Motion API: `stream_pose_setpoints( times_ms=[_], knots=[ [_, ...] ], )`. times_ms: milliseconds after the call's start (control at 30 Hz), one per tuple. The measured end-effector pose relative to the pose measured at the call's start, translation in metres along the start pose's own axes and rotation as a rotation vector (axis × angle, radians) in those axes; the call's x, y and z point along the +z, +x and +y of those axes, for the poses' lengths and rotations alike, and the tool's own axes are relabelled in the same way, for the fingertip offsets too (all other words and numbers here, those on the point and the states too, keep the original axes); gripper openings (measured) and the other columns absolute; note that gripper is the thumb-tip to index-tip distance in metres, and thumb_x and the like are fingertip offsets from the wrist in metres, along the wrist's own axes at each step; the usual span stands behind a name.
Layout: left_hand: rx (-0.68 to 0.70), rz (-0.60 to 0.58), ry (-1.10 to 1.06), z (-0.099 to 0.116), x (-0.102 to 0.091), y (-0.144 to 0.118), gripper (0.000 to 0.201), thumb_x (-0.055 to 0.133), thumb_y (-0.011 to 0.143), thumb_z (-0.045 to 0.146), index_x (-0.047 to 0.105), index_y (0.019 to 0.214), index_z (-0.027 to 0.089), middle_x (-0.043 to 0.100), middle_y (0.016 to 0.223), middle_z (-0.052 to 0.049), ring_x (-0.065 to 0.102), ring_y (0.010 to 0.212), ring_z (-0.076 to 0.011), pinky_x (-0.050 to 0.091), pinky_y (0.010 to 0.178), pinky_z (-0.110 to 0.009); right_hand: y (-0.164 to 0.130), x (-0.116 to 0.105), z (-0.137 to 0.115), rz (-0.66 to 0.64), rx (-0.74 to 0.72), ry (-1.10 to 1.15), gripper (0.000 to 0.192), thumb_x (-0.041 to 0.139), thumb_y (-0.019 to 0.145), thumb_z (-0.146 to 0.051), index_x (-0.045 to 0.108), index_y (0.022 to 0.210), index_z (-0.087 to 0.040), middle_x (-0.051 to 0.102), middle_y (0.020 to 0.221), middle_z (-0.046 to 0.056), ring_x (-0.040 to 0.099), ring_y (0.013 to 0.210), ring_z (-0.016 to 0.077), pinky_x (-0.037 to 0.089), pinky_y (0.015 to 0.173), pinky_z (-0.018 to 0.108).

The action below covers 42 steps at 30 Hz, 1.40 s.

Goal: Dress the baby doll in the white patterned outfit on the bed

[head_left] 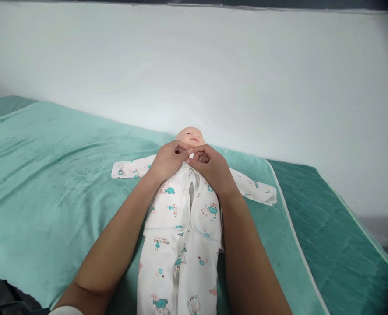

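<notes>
A baby doll (191, 134) lies on its back, its head toward the wall. It wears a white printed jacket (171, 199) with long sleeves spread to both sides, and matching trousers (161, 267). At the doll's neck, my left hand (171, 158) pinches the jacket's collar from the left. Opposite it, my right hand (212, 164) pinches the collar from the right, and the fingertips of both hands nearly meet. Below them the jacket front hangs slightly apart, with a small round button (185, 192) showing on its left edge. Whatever fastening lies between my fingers is hidden.
A light green blanket (65, 162) with soft wrinkles is under the doll. To the right, a darker green quilted cover (325, 218) extends past the blanket's pale edge. A white wall (194, 65) rises directly behind the doll's head.
</notes>
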State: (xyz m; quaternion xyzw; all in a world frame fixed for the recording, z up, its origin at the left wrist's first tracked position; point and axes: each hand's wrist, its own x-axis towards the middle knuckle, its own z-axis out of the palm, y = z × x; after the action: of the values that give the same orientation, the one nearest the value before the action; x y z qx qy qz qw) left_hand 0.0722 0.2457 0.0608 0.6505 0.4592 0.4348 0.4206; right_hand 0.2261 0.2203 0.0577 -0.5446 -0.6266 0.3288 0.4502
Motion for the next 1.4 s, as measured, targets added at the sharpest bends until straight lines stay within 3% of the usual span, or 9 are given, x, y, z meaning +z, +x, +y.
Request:
stream_pose_setpoints(
  times_ms=[333, 500, 733, 967, 1133, 1233, 1400],
  knots=[
    [-0.073, 0.064, 0.008, 0.004, 0.006, -0.002, 0.012, 0.064, 0.078, 0.021, 0.065, 0.089, 0.017, 0.071, 0.087, -0.004, 0.065, 0.079, -0.0152, 0.048, 0.072, -0.027, 0.000, 0.001, 0.002, 0.010, -0.018, -0.049, 0.018, 0.069, 0.072, -0.028, 0.063, 0.089, -0.024, 0.056, 0.079, -0.004, 0.040, 0.059, 0.0097, 0.035, 0.060, 0.027],
    [-0.048, -0.001, -0.051, 0.002, 0.000, -0.002, 0.018, 0.063, 0.077, 0.019, 0.069, 0.094, 0.017, 0.069, 0.081, -0.002, 0.062, 0.073, -0.0139, 0.048, 0.070, -0.027, 0.000, 0.000, 0.000, 0.004, 0.031, -0.040, 0.020, 0.070, 0.070, -0.027, 0.064, 0.088, -0.021, 0.058, 0.080, -0.003, 0.045, 0.064, 0.0115, 0.038, 0.065, 0.028],
    [-0.068, -0.095, 0.016, 0.006, -0.010, -0.005, 0.020, 0.061, 0.078, 0.017, 0.076, 0.091, 0.017, 0.074, 0.092, -0.006, 0.064, 0.080, -0.0160, 0.048, 0.075, -0.028, -0.002, -0.006, 0.003, -0.014, 0.059, -0.006, 0.027, 0.075, 0.071, -0.039, 0.067, 0.090, -0.021, 0.061, 0.079, -0.002, 0.050, 0.069, 0.0138, 0.039, 0.065, 0.029],
    [0.031, -0.095, 0.160, 0.003, -0.008, -0.005, 0.029, 0.060, 0.079, 0.016, 0.076, 0.102, 0.022, 0.071, 0.084, -0.002, 0.061, 0.073, -0.0151, 0.050, 0.074, -0.029, -0.002, -0.001, 0.010, 0.161, 0.014, -0.037, 0.026, 0.061, 0.083, -0.042, 0.064, 0.068, -0.020, 0.052, 0.061, -0.004, 0.043, 0.061, 0.0128, 0.036, 0.061, 0.028],
    [0.125, -0.087, 0.236, 0.003, -0.005, -0.004, 0.032, 0.054, 0.084, 0.014, 0.078, 0.103, 0.025, 0.071, 0.106, -0.004, 0.065, 0.090, -0.0167, 0.050, 0.088, -0.030, -0.002, 0.003, 0.010, 0.250, 0.017, -0.053, 0.032, 0.059, 0.084, -0.042, 0.060, 0.060, -0.020, 0.050, 0.058, -0.004, 0.043, 0.060, 0.0134, 0.035, 0.060, 0.029],
    [0.128, -0.065, 0.253, 0.002, -0.003, -0.003, 0.027, 0.056, 0.088, 0.018, 0.079, 0.100, 0.024, 0.072, 0.109, -0.006, 0.065, 0.100, -0.0197, 0.049, 0.094, -0.032, -0.002, 0.003, 0.011, 0.270, 0.002, -0.061, 0.034, 0.058, 0.085, -0.041, 0.056, 0.058, -0.021, 0.049, 0.057, -0.003, 0.043, 0.060, 0.0136, 0.035, 0.060, 0.029],
    [0.126, -0.025, 0.243, 0.001, 0.001, -0.002, 0.020, 0.059, 0.088, 0.021, 0.077, 0.098, 0.022, 0.074, 0.105, -0.005, 0.066, 0.097, -0.0201, 0.050, 0.092, -0.033, -0.002, 0.004, 0.011, 0.242, -0.077, -0.072, 0.031, 0.058, 0.085, -0.040, 0.059, 0.061, -0.021, 0.057, 0.065, -0.001, 0.049, 0.066, 0.0152, 0.038, 0.065, 0.030]
  ],
)
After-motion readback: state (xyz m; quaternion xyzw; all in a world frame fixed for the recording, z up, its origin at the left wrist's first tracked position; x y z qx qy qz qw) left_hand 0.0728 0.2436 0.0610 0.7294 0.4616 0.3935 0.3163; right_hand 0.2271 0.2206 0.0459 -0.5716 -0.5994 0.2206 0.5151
